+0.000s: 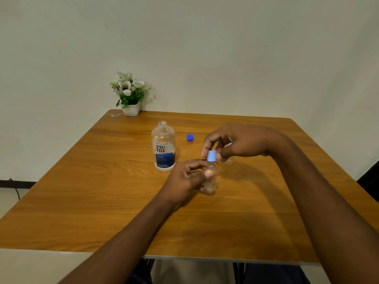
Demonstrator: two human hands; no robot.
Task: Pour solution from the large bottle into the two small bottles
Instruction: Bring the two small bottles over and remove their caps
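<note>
The large clear bottle (163,147) with a blue and white label stands uncapped on the wooden table (102,201). Its dark blue cap (190,137) lies to its right. My left hand (185,177) grips a small clear bottle (210,180) upright on the table. My right hand (235,144) pinches the light blue cap (211,155) on top of that bottle. A second small bottle (229,160) stands behind my right hand, mostly hidden, with a bit of light blue showing above it.
A white pot of artificial flowers (130,95) stands at the table's far left corner by the wall. A small wrapper (115,115) lies beside it. The table's near edge runs just below my forearms.
</note>
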